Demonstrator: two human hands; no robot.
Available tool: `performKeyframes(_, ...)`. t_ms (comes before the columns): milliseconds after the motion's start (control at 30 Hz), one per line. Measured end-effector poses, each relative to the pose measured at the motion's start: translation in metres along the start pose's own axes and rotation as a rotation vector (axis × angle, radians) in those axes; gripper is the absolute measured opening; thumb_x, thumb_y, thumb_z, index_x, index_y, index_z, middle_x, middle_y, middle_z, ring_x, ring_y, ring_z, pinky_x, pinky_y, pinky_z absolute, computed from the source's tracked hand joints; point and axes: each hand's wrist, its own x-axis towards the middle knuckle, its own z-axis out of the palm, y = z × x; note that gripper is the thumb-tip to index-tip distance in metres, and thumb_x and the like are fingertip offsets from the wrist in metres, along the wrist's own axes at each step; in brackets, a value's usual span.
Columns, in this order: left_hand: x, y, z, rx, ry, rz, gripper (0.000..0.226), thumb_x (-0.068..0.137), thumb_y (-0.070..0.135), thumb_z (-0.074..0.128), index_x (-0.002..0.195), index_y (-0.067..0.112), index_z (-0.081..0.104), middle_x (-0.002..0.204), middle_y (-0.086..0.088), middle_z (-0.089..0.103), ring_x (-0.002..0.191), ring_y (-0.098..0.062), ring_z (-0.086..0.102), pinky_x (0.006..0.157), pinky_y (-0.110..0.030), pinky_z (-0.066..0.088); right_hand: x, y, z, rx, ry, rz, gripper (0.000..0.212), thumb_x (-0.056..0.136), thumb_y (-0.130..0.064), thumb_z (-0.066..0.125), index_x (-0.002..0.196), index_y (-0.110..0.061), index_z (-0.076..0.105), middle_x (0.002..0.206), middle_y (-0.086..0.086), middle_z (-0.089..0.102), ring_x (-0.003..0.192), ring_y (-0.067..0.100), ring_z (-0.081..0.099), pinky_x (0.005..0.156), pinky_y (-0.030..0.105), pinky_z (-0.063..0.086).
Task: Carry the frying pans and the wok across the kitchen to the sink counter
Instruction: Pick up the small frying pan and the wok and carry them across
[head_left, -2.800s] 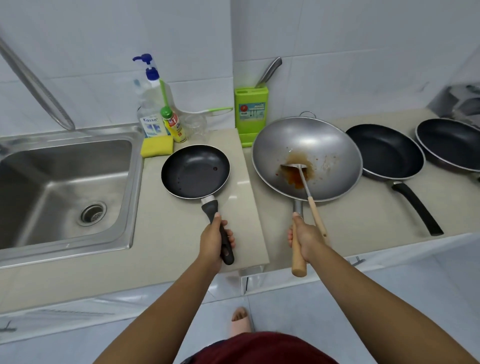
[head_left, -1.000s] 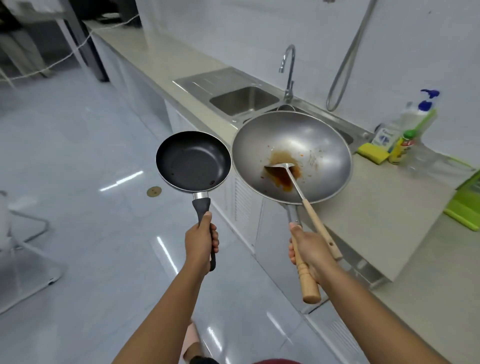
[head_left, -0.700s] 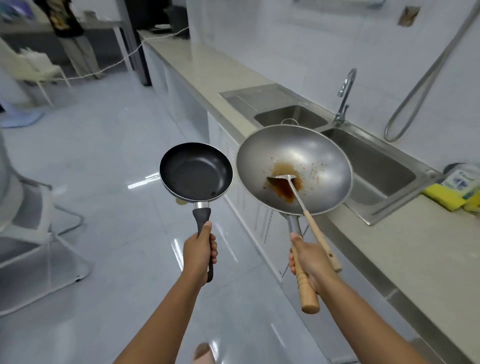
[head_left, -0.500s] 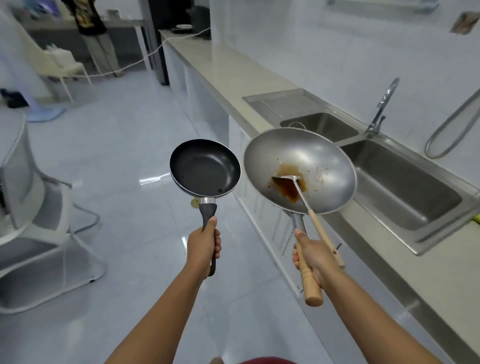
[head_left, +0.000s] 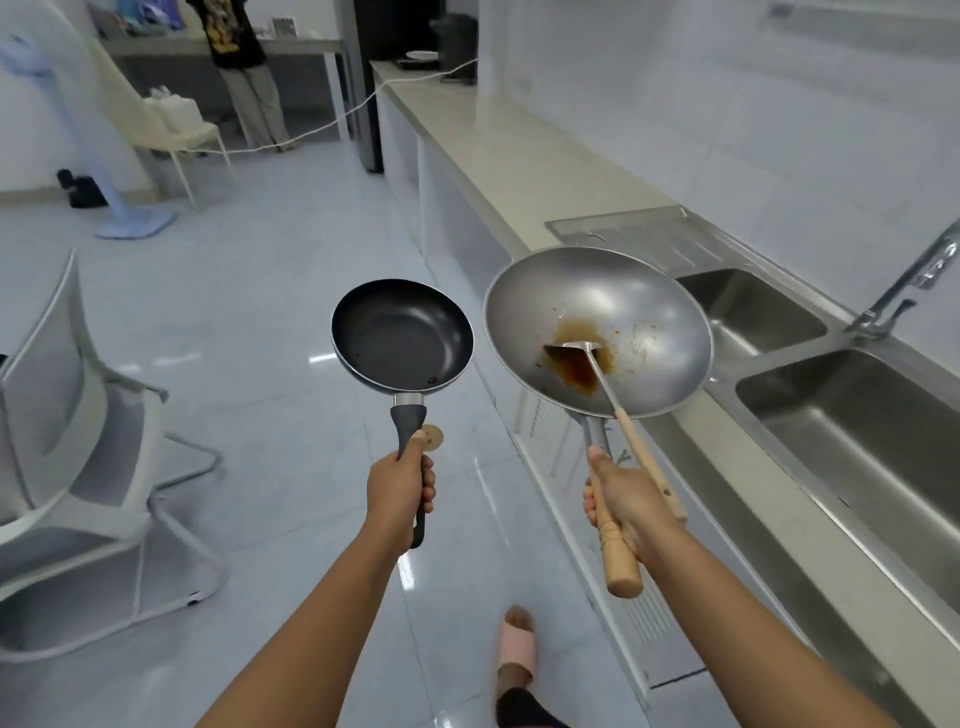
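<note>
My left hand (head_left: 399, 491) grips the dark handle of a small black frying pan (head_left: 402, 335), held level over the floor. My right hand (head_left: 621, 501) holds the wooden handle of a steel wok (head_left: 597, 330) with brown sauce in its bottom. A metal spatula (head_left: 608, 384) with a wooden handle lies in the wok, its handle resting against my right hand. The wok hangs at the front edge of the sink counter (head_left: 524, 171), left of the double steel sink (head_left: 841, 410).
The long beige counter runs away along the right wall, with a tap (head_left: 904, 291) behind the sink. A white chair (head_left: 78, 467) stands at the left. Far back are another chair (head_left: 171, 130), a standing person (head_left: 244, 67) and a white cable (head_left: 332, 119). My slippered foot (head_left: 514, 649) is below.
I lifted both pans off the counter and turned left. The view has swung along the counter, so the sink has slid right and the far room has come into sight. Both grips are unchanged.
</note>
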Motion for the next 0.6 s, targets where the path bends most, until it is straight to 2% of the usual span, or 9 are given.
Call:
performKeyframes(167, 0.062, 0.034, 0.035, -0.014, 0.069, 0.012, 0.042, 0.093, 0.043, 0.059, 0.067, 0.01, 0.057, 0.049, 0.0, 0.053, 0.035, -0.009, 0.044, 0.035, -0.02, 0.041, 0.063, -0.062, 0.023, -0.057, -0.044, -0.008, 0.049, 0.096, -0.051, 0.054, 0.082, -0.005, 0.064, 0.071, 0.011, 0.064, 0.057, 0.02, 0.058, 0.062, 0.034, 0.055)
performKeyframes(267, 0.098, 0.055, 0.056, -0.02, 0.098, 0.003, 0.043, 0.094, 0.044, 0.059, 0.067, 0.01, 0.058, 0.051, -0.001, 0.054, 0.036, -0.01, 0.045, 0.037, -0.022, 0.042, 0.104, -0.096, 0.033, -0.078, -0.076, -0.017, 0.05, 0.096, -0.051, 0.053, 0.081, -0.005, 0.064, 0.068, 0.01, 0.064, 0.056, 0.019, 0.058, 0.065, 0.035, 0.055)
performKeyframes(600, 0.204, 0.105, 0.083, -0.075, 0.17, 0.001, 0.041, 0.094, 0.041, 0.06, 0.07, 0.009, 0.06, 0.046, 0.002, 0.053, 0.034, -0.009, 0.044, 0.036, -0.021, 0.041, 0.21, -0.189, 0.088, -0.119, -0.155, -0.055, 0.047, 0.096, -0.049, 0.055, 0.078, -0.006, 0.063, 0.063, 0.008, 0.063, 0.051, 0.018, 0.056, 0.052, 0.029, 0.052)
